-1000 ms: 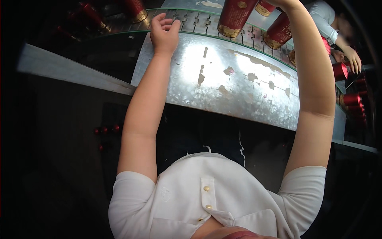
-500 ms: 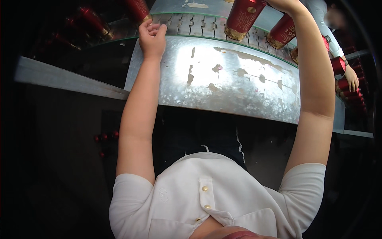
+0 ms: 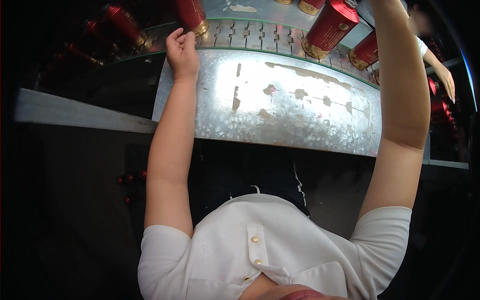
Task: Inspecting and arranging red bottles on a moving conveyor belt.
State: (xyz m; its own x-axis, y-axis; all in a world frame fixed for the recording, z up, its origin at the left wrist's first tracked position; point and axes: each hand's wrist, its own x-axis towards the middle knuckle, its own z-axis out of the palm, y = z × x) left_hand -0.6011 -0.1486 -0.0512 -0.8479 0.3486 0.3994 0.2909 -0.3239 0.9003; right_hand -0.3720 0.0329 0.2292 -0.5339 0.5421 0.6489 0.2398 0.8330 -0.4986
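Note:
My left hand (image 3: pixel 182 52) is at the near edge of the slatted conveyor (image 3: pixel 240 35), its fingers loosely bent and holding nothing visible. Just beyond its fingertips stands a red bottle (image 3: pixel 191 17) with a gold base, its top cut off by the frame. My right forearm (image 3: pixel 404 75) reaches up past the top edge, so the hand itself is out of sight. Left of that forearm, a second red bottle (image 3: pixel 330 30) with a ridged shoulder stands on the slats. Another red bottle (image 3: pixel 365 50) is partly hidden by the arm.
A worn metal ledge (image 3: pixel 290 105) lies between me and the conveyor. More red bottles (image 3: pixel 122 25) line the dark left side. At the right, a co-worker's hand (image 3: pixel 444 80) hangs near other red bottles (image 3: pixel 441 112). A metal rail (image 3: pixel 85 112) runs off leftward.
The bottles on the conveyor appear farther right, while the view has shifted slightly. My left hand has drawn back a little from the bottle beside it. My right hand has passed out of view.

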